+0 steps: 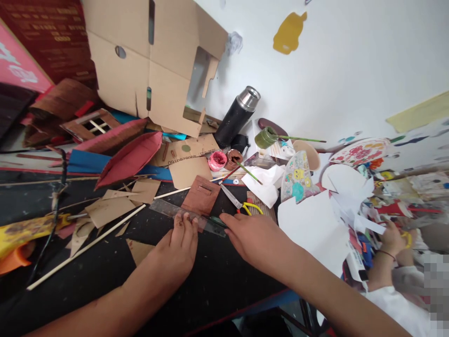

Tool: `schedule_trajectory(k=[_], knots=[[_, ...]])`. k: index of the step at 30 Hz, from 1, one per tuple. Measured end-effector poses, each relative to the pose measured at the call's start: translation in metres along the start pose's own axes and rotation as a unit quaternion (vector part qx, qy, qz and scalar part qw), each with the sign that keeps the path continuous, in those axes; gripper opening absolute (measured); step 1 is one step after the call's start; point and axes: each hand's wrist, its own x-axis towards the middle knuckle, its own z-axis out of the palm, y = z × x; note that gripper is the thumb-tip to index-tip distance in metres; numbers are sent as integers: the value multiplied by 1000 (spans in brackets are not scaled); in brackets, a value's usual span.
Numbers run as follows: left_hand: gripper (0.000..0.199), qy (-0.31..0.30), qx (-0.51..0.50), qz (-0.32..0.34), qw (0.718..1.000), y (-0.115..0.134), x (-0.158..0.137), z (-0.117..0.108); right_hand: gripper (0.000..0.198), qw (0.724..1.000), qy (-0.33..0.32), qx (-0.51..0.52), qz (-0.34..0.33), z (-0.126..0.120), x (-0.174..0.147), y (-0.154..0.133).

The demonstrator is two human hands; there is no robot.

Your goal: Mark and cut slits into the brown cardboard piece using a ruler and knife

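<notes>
A clear ruler lies across the lower part of a brown-painted cardboard piece with a narrow slot in it. My left hand presses the ruler down with its fingertips, fingers close together. At the ruler's right part, my right hand pinches a slim dark green tool; its tip is too small to make out, so I cannot tell its kind. Just beyond the right hand rest scissors with yellow and red handles. A corrugated cardboard scrap lies partly under them.
Cardboard scraps and a long wooden stick lie left. Behind stand a black flask, a pink paint pot, a brown paint pot and a green jar. White paper and a co-worker's hand are right.
</notes>
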Motion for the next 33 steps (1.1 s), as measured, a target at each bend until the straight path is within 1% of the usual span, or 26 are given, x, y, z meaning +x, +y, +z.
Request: schedule_trajectory(k=[5, 9, 12, 16, 20, 24, 27, 30, 33], knots=[[49, -7, -3, -12, 1000, 1, 0, 0, 30, 1000, -7, 2, -4, -2, 2, 0], [49, 14, -8, 1, 1000, -1, 1, -1, 29, 1000, -17, -1, 3, -3, 3, -1], [49, 22, -8, 3, 1000, -2, 1, 0, 29, 1000, -12, -7, 4, -2, 3, -2], [49, 5, -3, -5, 1000, -2, 1, -1, 28, 1000, -10, 3, 5, -2, 3, -3], [50, -12, 21, 1, 1000, -2, 2, -4, 27, 1000, -10, 4, 11, -4, 1, -4], [47, 2, 27, 2, 1000, -2, 3, -4, 26, 1000, -2, -1, 6, -3, 0, -4], [47, -3, 21, 4, 1000, -1, 3, -4, 26, 1000, -6, 3, 7, -2, -1, -3], [48, -20, 3, -13, 1000, 2, 2, -4, 27, 1000, -6, 5, 10, -2, 0, -2], [49, -23, -30, -28, 999, 4, -1, -2, 29, 1000, -9, 2, 6, -2, 1, -3]])
